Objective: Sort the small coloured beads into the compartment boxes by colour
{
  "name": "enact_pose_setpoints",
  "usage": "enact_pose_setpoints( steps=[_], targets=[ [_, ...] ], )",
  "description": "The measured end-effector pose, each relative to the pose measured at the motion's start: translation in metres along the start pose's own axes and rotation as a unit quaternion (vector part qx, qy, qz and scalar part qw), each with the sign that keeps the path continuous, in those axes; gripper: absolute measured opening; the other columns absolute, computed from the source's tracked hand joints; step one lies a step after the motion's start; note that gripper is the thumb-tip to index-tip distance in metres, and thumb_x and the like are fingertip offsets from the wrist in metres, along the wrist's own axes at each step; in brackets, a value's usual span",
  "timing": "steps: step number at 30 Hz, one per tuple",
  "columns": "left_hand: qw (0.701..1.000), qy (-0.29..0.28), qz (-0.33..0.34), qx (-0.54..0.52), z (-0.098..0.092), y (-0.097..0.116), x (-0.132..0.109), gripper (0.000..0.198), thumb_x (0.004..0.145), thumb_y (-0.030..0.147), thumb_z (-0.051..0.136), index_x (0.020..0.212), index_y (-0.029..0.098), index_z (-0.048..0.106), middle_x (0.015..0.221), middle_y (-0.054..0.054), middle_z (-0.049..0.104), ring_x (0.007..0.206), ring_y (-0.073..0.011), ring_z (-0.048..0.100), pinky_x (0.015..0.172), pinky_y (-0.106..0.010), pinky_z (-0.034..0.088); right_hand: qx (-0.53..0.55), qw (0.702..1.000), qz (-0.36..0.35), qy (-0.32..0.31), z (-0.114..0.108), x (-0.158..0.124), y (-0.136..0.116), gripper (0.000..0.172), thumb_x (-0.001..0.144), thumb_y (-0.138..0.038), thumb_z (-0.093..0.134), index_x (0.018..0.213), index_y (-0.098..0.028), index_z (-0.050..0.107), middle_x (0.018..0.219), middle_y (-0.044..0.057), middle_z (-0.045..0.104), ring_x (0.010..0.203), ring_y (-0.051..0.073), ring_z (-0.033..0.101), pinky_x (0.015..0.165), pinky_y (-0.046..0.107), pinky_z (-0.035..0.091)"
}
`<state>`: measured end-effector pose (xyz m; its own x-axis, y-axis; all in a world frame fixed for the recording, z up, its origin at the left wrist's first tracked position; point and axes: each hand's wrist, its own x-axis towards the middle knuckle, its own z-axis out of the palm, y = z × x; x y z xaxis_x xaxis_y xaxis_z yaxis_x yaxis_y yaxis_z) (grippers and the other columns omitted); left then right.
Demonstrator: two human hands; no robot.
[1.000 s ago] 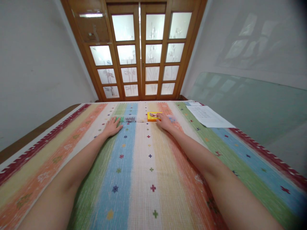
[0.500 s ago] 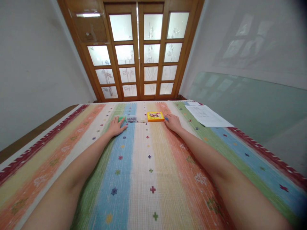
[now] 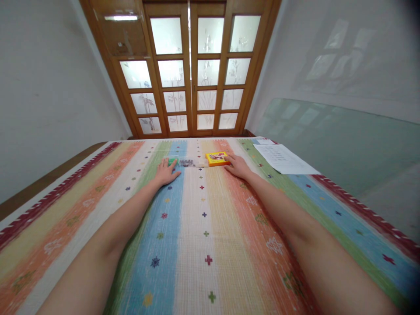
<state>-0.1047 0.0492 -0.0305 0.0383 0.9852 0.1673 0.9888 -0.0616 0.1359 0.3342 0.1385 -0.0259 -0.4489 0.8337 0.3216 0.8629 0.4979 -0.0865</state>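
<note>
Both my arms reach far across a table covered in a striped, many-coloured cloth (image 3: 203,227). My left hand (image 3: 166,173) lies flat on the cloth with fingers spread, its fingertips at a small green thing (image 3: 172,161) and the left end of a clear plastic case (image 3: 190,162). My right hand (image 3: 239,166) rests with fingers stretched, touching the right side of a flat yellow box (image 3: 217,159). The case and the box lie side by side between my two hands.
A white printed sheet (image 3: 284,158) lies at the table's far right, with a smaller slip behind it. A glass pane (image 3: 344,144) leans along the right wall. Wooden doors with frosted panes (image 3: 193,74) stand beyond the far edge.
My left hand slid right towards the clear case. My right hand left the top of the yellow box and now sits at its right side; the box sits slightly further right.
</note>
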Motion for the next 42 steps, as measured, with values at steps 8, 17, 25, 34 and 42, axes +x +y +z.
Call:
enact_pose_setpoints(
  steps=[8, 17, 25, 34, 42],
  targets=[
    [1.000, -0.020, -0.003, -0.001, 0.006, 0.056, 0.011, 0.088, 0.100, 0.074, 0.045, 0.173, 0.030, 0.028, 0.182, -0.012, 0.013, 0.167, -0.0430, 0.005, 0.132, -0.060, 0.016, -0.045, 0.995, 0.084, -0.004, 0.002, -0.001, 0.022, 0.052, 0.106, -0.044, 0.052, 0.153, -0.023, 0.059, 0.157, 0.017, 0.057, 0.142, 0.036, 0.051, 0.117, 0.054, 0.036],
    [1.000, -0.023, -0.003, -0.020, 0.014, 0.098, 0.032, 0.090, 0.098, 0.077, 0.043, 0.173, 0.030, 0.027, 0.182, -0.013, 0.011, 0.167, -0.0464, 0.003, 0.130, -0.067, 0.016, -0.054, 0.990, 0.130, 0.010, 0.000, -0.005, 0.055, 0.051, 0.105, -0.041, 0.049, 0.151, -0.020, 0.061, 0.153, 0.019, 0.059, 0.138, 0.037, 0.052, 0.116, 0.055, 0.036],
    [0.999, -0.026, 0.008, -0.047, 0.018, 0.114, 0.051, 0.087, 0.099, 0.071, 0.046, 0.173, 0.030, 0.027, 0.182, -0.014, 0.010, 0.167, -0.0442, 0.002, 0.130, -0.065, 0.018, -0.057, 0.987, 0.149, 0.000, -0.007, -0.004, 0.069, 0.056, 0.103, -0.040, 0.051, 0.154, -0.017, 0.058, 0.158, 0.022, 0.054, 0.141, 0.038, 0.051, 0.117, 0.056, 0.036],
    [0.998, -0.020, 0.029, -0.048, 0.019, 0.111, 0.057, 0.084, 0.100, 0.071, 0.046, 0.172, 0.031, 0.030, 0.181, -0.014, 0.016, 0.167, -0.0429, 0.007, 0.131, -0.063, 0.019, -0.052, 0.996, 0.066, 0.026, 0.001, 0.004, -0.001, 0.062, 0.105, -0.054, 0.049, 0.157, -0.020, 0.055, 0.164, 0.019, 0.048, 0.149, 0.037, 0.044, 0.122, 0.054, 0.033],
    [0.997, -0.030, 0.026, -0.060, 0.021, 0.116, 0.065, 0.083, 0.100, 0.069, 0.045, 0.173, 0.031, 0.028, 0.182, -0.012, 0.012, 0.168, -0.0412, 0.003, 0.131, -0.064, 0.018, -0.074, 0.990, 0.124, -0.005, -0.004, 0.022, -0.017, 0.061, 0.109, -0.059, 0.039, 0.156, -0.024, 0.056, 0.159, 0.021, 0.053, 0.145, 0.039, 0.047, 0.117, 0.061, 0.035]
  ],
)
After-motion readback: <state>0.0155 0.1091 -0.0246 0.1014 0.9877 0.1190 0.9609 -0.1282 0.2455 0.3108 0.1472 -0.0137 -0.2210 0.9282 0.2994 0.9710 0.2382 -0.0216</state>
